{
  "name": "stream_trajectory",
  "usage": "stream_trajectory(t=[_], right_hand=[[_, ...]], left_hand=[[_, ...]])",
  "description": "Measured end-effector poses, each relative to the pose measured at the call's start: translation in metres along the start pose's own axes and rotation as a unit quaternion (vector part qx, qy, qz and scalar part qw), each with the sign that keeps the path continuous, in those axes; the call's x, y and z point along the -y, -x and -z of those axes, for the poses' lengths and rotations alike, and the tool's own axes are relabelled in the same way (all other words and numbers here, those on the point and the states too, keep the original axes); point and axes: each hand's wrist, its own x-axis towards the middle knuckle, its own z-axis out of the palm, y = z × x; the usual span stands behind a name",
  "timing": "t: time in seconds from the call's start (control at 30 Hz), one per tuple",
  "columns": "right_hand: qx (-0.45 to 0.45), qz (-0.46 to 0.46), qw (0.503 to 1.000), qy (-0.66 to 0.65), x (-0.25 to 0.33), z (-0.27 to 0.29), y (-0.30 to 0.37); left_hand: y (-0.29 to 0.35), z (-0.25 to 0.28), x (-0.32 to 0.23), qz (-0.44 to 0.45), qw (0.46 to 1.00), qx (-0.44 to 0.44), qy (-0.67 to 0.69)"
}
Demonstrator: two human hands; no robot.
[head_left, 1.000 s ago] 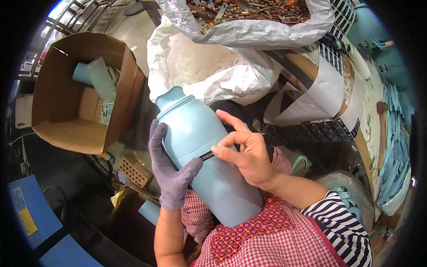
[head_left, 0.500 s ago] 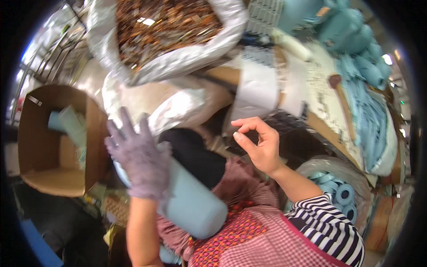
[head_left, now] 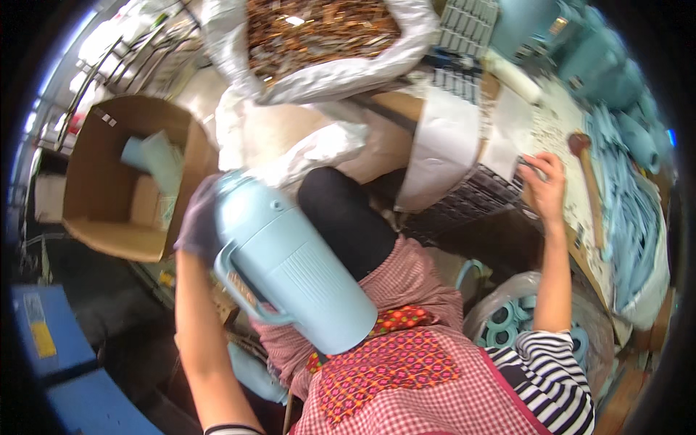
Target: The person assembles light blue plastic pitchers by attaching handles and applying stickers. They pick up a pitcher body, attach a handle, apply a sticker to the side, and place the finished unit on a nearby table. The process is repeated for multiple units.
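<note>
A light blue vacuum jug with a side handle lies tilted across my lap, its narrower top end toward the upper left. My left hand, in a greyish purple glove, grips it round that top end; most of the fingers are hidden behind it. At the table's near edge my right hand is bare, with thumb and forefinger pinched together beside a dark printed sheet that hangs over the edge. Something small and dark shows at the fingertips, too small to name.
An open cardboard box with blue and pale pieces stands at left. Ahead is a white sack of brownish scraps. On the table lie a wooden-handled hammer and blue straps. A bag of blue rings sits below right.
The jug has turned in my left hand, so its handle now shows. My right hand has moved right, from above my lap to the printed sheet at the table edge.
</note>
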Motion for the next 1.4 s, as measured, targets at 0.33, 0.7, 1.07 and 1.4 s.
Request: stream_trajectory(t=[0.33, 0.7, 1.07, 1.4], right_hand=[[-0.010, -0.012, 0.999, -0.051, 0.017, 0.005, 0.004], [0.201, -0.032, 0.907, -0.369, 0.197, -0.053, 0.068], [0.538, -0.192, 0.631, -0.524, 0.261, -0.100, 0.110], [0.539, -0.139, 0.753, -0.352, 0.291, -0.106, 0.119]], left_hand=[[-0.014, -0.053, -0.033, 0.071, 0.746, -0.132, -0.649], [0.142, -0.105, 0.035, -0.260, 0.923, -0.196, -0.204], [0.148, -0.112, 0.032, -0.085, 0.993, -0.014, -0.076], [0.145, -0.122, 0.036, -0.027, 0.997, -0.068, -0.006]])
